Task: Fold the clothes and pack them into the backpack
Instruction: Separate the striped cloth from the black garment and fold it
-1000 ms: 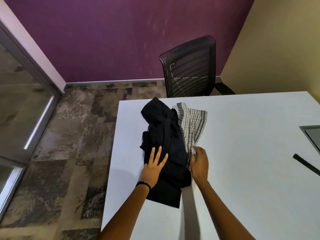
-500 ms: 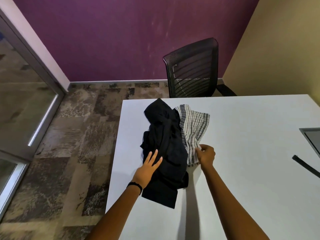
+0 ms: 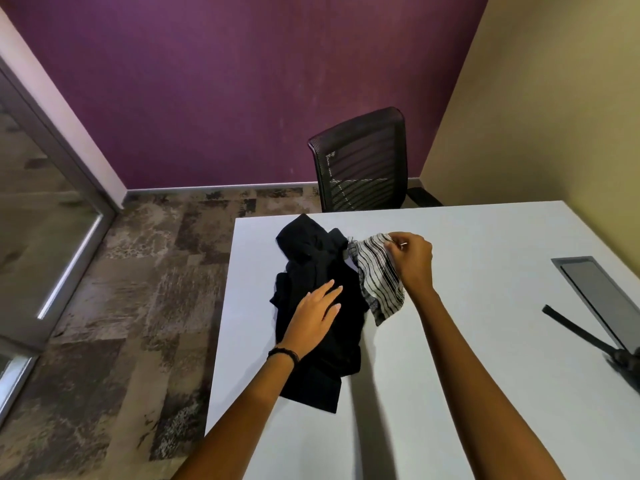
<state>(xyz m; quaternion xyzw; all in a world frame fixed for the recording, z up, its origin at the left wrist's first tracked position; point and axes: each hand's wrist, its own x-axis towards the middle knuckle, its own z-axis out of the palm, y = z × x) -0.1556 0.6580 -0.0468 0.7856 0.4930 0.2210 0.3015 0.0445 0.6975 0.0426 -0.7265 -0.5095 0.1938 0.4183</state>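
Two hands | left hand (image 3: 315,315) flat on black garment (image 3: 313,268) | right hand (image 3: 412,259) pinches striped cloth (image 3: 375,271)

A white table (image 3: 450,341) carries a crumpled black garment (image 3: 311,258) near its left edge. A striped cloth (image 3: 377,282) lies just to the garment's right, touching it, its far end lifted off the surface. Well apart at the right, a grey panel (image 3: 602,292) sits flush in the tabletop, with a black strap (image 3: 575,329) lying beside it.

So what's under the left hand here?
The left hand lies flat on the crumpled black garment, which sits on the white table. Anything beneath the garment's folds is covered and cannot be seen.
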